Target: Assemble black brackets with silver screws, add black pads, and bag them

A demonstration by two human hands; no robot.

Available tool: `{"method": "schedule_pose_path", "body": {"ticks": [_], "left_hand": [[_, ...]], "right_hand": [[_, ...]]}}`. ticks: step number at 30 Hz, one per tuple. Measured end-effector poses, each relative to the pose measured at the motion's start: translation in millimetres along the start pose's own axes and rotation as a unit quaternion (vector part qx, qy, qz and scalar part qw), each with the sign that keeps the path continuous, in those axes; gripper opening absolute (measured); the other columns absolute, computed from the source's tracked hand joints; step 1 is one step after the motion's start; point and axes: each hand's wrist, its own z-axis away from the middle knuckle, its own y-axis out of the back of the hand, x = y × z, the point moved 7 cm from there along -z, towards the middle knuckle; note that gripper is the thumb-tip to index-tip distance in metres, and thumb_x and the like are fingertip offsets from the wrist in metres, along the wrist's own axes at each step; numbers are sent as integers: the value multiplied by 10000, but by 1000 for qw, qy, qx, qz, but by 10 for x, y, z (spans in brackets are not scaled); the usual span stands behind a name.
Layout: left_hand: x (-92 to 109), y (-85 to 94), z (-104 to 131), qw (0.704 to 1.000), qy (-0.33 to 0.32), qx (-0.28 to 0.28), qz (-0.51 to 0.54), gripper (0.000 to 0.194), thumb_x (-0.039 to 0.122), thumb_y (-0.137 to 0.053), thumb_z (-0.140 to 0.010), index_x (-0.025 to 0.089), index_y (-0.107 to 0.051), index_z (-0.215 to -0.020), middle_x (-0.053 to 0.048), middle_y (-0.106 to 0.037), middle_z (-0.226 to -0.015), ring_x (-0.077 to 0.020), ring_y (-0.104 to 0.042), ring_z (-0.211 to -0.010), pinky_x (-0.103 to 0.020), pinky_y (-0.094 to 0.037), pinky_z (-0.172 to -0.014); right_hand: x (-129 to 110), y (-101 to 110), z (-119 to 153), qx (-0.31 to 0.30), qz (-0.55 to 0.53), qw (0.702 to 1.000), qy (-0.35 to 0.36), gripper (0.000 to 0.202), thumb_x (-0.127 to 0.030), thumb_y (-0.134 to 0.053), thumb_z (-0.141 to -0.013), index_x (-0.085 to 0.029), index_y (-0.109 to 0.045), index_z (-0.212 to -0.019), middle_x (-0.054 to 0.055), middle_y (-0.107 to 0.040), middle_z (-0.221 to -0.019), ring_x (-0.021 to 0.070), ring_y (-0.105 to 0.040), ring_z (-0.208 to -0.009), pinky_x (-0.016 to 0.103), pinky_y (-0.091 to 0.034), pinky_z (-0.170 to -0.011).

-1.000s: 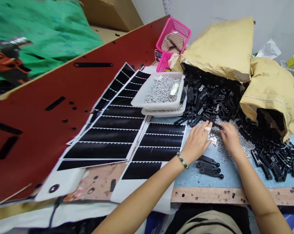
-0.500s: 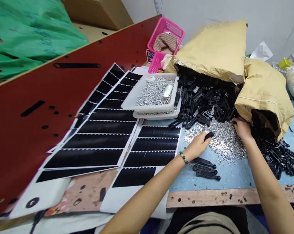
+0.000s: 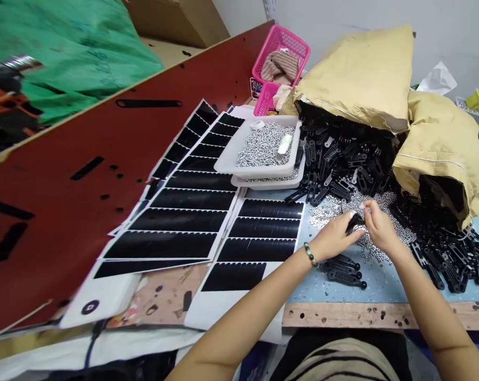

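Note:
My left hand, with a beaded bracelet at the wrist, grips a small black plastic part between thumb and fingers. Close beside it, my right hand is pinched near that part; whatever its fingertips hold is too small to make out. Both hands are above a spread of small silver screws and nuts on the blue work surface. Several black jointed arm pieces lie side by side just below my left hand. Behind the hardware is a heap of loose black plastic parts.
Two yellow paper sacks spill black parts at the back right. Stacked white trays of screws stand left of the heap, before pink baskets. Sheets of black strips lie leftward along a red board.
My right hand has come left from the black parts near the sack to meet my left hand. The view has shifted slightly left, and an orange-and-black object shows at the far left.

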Motion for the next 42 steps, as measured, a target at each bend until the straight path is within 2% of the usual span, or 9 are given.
{"method": "schedule_pose_path", "body": {"ticks": [5,10,15,18,20,27,32,37,42], "left_hand": [[114,67,29,981,-52,33,-185,268,420,-442,-940,170,-532,-976,-55,-642,-878,-204,-630,-783,-275,-439,-639],[198,-85,100,960,-114,9,-257,286,372,-384,-966,149,-553,-902,-53,-641,-759,-183,-634,-703,-248,-407,-565],[-30,-107,195,982,-34,-19,-187,265,381,-389,-963,173,-550,-932,-41,-657,-771,-193,-642,-713,-267,-436,-609],[-280,2,234,996,60,-2,-69,217,360,-404,-954,192,-509,-1042,-50,-662,-904,-213,-644,-824,-309,-466,-709],[-354,21,243,997,77,-3,-2,191,323,-397,-950,194,-491,-1054,-57,-642,-969,-216,-624,-907,-329,-465,-781],[-238,-123,214,999,-9,-36,19,147,262,-443,-926,181,-558,-968,-47,-570,-951,-196,-541,-927,-339,-443,-846],[-211,-331,224,990,-81,-109,-43,119,214,-522,-902,183,-629,-943,-45,-597,-974,-201,-528,-967,-336,-421,-878],[-191,-424,323,976,-102,-158,-114,187,241,-506,-924,207,-643,-1046,-45,-616,-1023,-214,-533,-975,-363,-403,-880],[-194,-384,356,980,-95,-156,-80,193,224,-487,-927,217,-659,-1014,-35,-625,-1006,-181,-554,-942,-326,-408,-872]], "right_hand": [[44,-33,-6,23,-36,999,-23,208,-315,-310,-907,-225,-470,-1007,-35,-473,-607,171,-467,-546,266,-324,-571],[132,-144,93,18,-66,996,-54,201,-331,-302,-927,-226,-465,-981,-60,-419,-570,153,-449,-512,256,-316,-536],[264,-131,419,-3,-32,999,-24,264,-376,-323,-955,-212,-451,-1117,-20,-529,-689,165,-520,-607,279,-378,-591],[301,-185,658,-36,93,993,60,158,-337,-463,-915,-217,-549,-974,41,-591,-857,202,-544,-801,320,-394,-713],[331,-286,743,-49,174,980,86,102,-296,-529,-889,-217,-579,-848,45,-600,-849,214,-530,-827,337,-378,-741],[340,-435,685,-5,230,969,94,168,-333,-570,-877,-209,-574,-764,40,-591,-783,218,-527,-800,357,-383,-739],[423,-259,850,47,115,987,104,209,-329,-515,-904,-214,-572,-1069,81,-615,-979,215,-562,-887,364,-449,-765],[322,-412,992,28,111,978,176,188,-220,-469,-929,-224,-625,-1034,65,-652,-936,197,-577,-865,361,-455,-778],[295,-454,988,31,113,977,175,193,-207,-475,-922,-215,-648,-1010,71,-659,-925,195,-578,-853,357,-459,-762]]}}
